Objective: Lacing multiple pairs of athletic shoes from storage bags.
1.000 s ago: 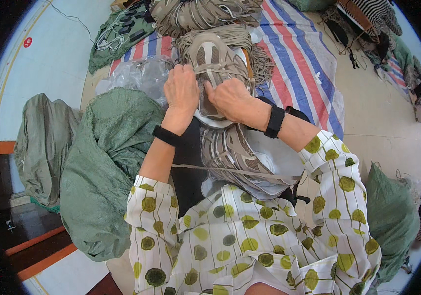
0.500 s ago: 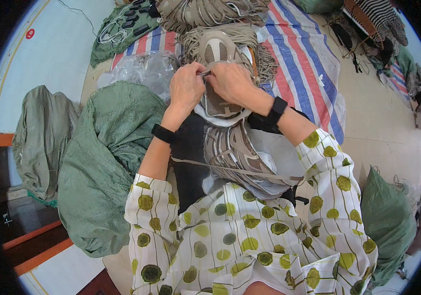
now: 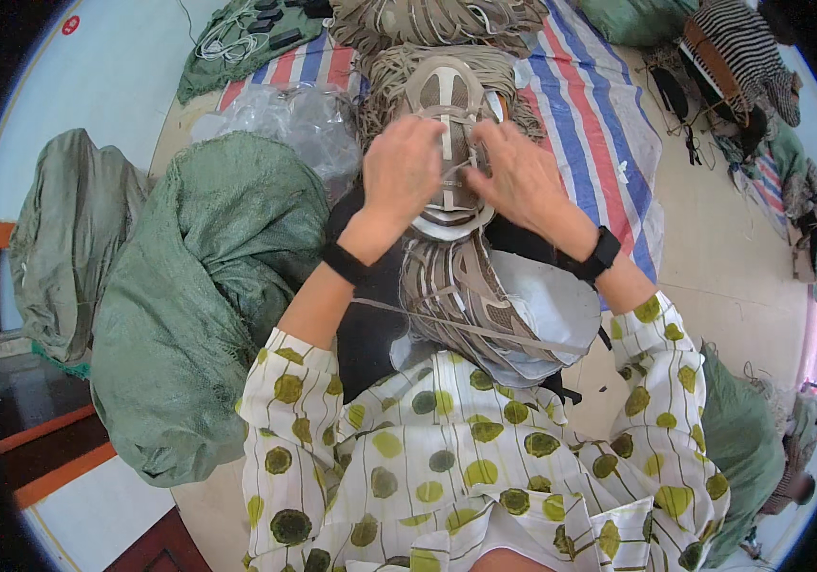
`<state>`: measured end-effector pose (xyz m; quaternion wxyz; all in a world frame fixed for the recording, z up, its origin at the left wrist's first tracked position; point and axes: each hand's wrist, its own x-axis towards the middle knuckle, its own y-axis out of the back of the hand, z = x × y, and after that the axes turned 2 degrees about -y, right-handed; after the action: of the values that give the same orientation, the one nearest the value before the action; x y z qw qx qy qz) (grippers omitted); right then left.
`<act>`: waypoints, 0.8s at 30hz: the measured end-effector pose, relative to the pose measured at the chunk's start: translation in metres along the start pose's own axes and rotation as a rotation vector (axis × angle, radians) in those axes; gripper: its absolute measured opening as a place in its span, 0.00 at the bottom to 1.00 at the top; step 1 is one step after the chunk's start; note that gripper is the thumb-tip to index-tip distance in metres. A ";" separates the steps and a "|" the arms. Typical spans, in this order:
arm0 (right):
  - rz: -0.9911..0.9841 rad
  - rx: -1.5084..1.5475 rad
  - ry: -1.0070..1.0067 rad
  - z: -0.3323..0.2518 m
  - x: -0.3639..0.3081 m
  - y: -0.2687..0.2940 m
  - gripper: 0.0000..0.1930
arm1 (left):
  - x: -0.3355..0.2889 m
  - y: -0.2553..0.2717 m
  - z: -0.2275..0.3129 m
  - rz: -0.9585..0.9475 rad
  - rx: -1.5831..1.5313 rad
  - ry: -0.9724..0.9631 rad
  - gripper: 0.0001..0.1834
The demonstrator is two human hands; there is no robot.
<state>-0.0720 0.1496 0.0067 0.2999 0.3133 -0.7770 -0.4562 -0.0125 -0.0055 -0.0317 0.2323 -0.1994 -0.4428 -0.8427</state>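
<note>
A beige and brown shoe upper [image 3: 448,91] with pale stripes lies in front of me, toe pointing away. My left hand [image 3: 404,170] is over its left side with curled fingers; a thin shoelace [image 3: 453,173] shows beside them, though the fingertips are partly hidden. On the upper's right side is my right hand [image 3: 523,181], its thumb apart from its bent fingers. Closer to my body, a stack of similar shoe uppers [image 3: 461,296] lies on my lap, with a flat lace [image 3: 466,327] stretched across it.
Behind the upper are bundles of beige laces [image 3: 385,71] and more stacked uppers [image 3: 428,21] on a striped sheet [image 3: 585,124]. Left of me stand a large green sack [image 3: 208,305] and clear plastic bags [image 3: 285,124]. Another green sack [image 3: 737,439] is at my right.
My hands, together at the middle of the upper before, have moved apart, the right one outward to the right. The right thumb and fingers have separated. The view has shifted slightly.
</note>
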 end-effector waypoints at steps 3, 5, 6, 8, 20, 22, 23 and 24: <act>0.159 -0.068 -0.068 0.013 0.008 -0.016 0.20 | -0.001 -0.009 0.010 -0.085 0.308 -0.224 0.11; 0.193 -0.124 -0.025 0.019 0.017 -0.029 0.20 | -0.001 -0.010 0.013 -0.156 0.393 -0.244 0.10; 0.227 -0.181 0.017 0.022 0.021 -0.034 0.19 | -0.001 -0.010 0.015 -0.227 0.475 -0.264 0.09; 0.178 -0.208 -0.022 0.026 0.027 -0.039 0.18 | -0.005 -0.015 0.019 -0.248 0.547 -0.271 0.08; 0.260 0.180 -0.148 0.045 0.031 -0.034 0.18 | -0.015 -0.018 0.013 -0.161 0.505 -0.263 0.09; 0.184 0.355 -0.319 0.040 0.031 -0.030 0.18 | -0.013 -0.019 0.015 -0.121 0.459 -0.259 0.09; 0.184 0.356 -0.321 0.039 0.031 -0.026 0.18 | -0.011 -0.019 0.018 -0.098 0.445 -0.198 0.08; 0.156 0.339 -0.290 0.039 0.031 -0.023 0.18 | -0.008 -0.020 0.020 -0.075 0.432 -0.138 0.07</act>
<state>-0.1156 0.1379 -0.0239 0.1626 0.2296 -0.8993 -0.3348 -0.0143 0.0229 -0.0387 0.2072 -0.1853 -0.6348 -0.7210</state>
